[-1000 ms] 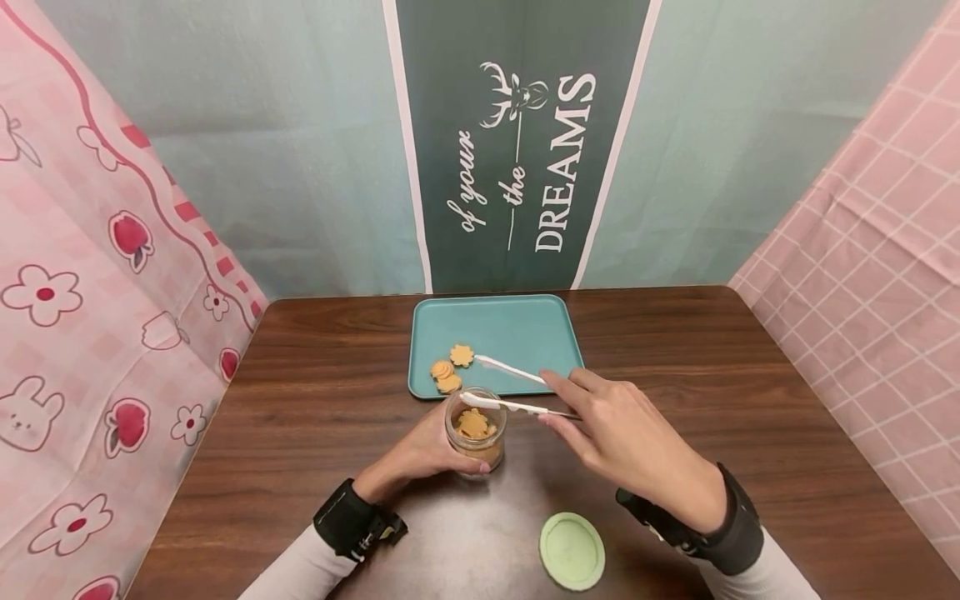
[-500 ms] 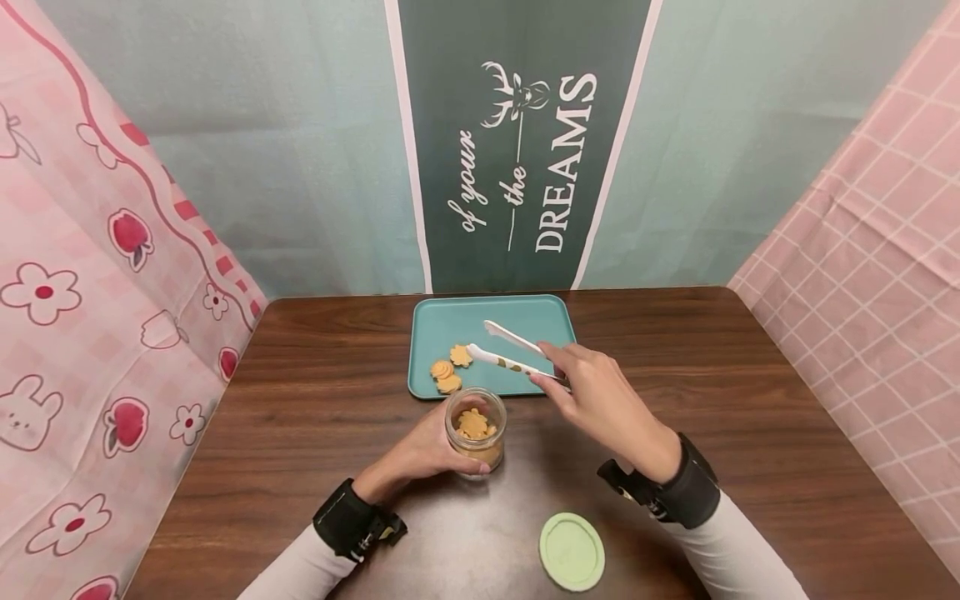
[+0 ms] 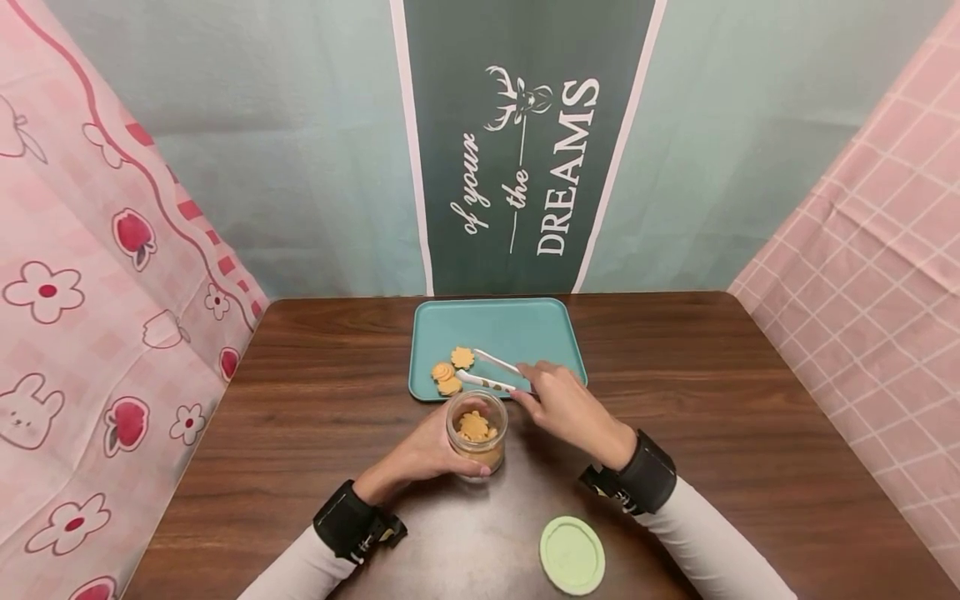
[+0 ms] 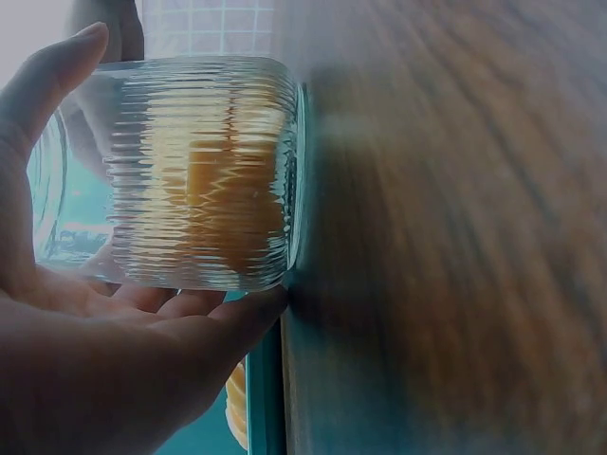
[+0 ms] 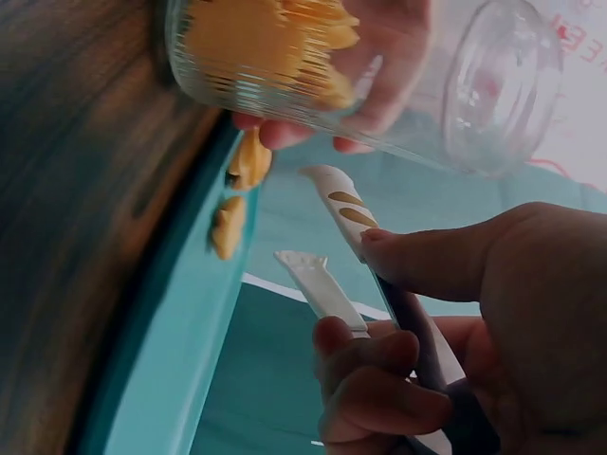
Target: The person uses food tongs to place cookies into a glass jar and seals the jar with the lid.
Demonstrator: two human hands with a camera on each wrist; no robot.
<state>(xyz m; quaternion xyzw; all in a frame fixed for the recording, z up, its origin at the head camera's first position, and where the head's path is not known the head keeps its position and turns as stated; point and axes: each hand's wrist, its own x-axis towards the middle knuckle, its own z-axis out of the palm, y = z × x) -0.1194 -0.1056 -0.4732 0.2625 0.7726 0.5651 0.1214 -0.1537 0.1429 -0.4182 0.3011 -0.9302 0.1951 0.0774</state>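
Note:
My left hand grips a ribbed glass jar that stands on the table, thumb on the near side and fingers round the far side. Several golden cookies lie inside it. In my right hand is a pair of tongs with white tips, held between thumb and fingers. The tong arms are spread with nothing between them. Their tips hang over the teal tray, close to a flower-shaped cookie. Beside it on the tray, a swirled cookie touches another cookie.
A light green round lid lies on the wooden table near the front, right of the jar. Fabric backdrops enclose the table: pink at both sides, grey-green at the back.
My right hand has carried the tongs from over the jar's mouth to above the tray, then lowered them leftward by the cookies. The left hand and jar stay put.

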